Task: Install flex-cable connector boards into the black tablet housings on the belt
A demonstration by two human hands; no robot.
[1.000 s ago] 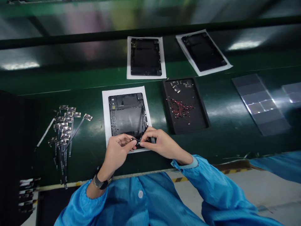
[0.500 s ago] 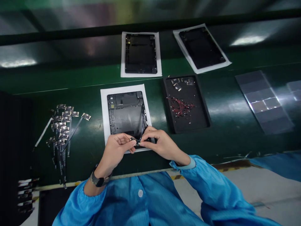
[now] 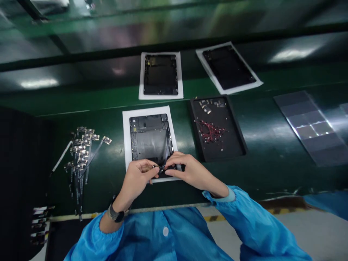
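A black tablet housing (image 3: 148, 139) lies on a white sheet (image 3: 127, 145) on the green bench, right in front of me. Over its lower edge, my left hand (image 3: 140, 175) pinches a small circuit board (image 3: 160, 169) between thumb and fingers. My right hand (image 3: 187, 168) is at the board's right side, thumb and forefinger slightly apart, and nothing can be made out between them. A dark flat cable (image 3: 166, 146) runs up from near the fingertips along the housing's right side.
Several small boards with flat cables (image 3: 83, 148) are heaped at the left. On the right is a black tray (image 3: 236, 145) with red wires (image 3: 210, 131) and small parts. Two more housings (image 3: 161, 74) (image 3: 228, 67) lie behind. Clear plastic sheets (image 3: 310, 127) are at the far right.
The right thumb and forefinger have parted from their pinch at the board. The left hand still holds the board, now tilted lower. The whole view has shifted slightly.
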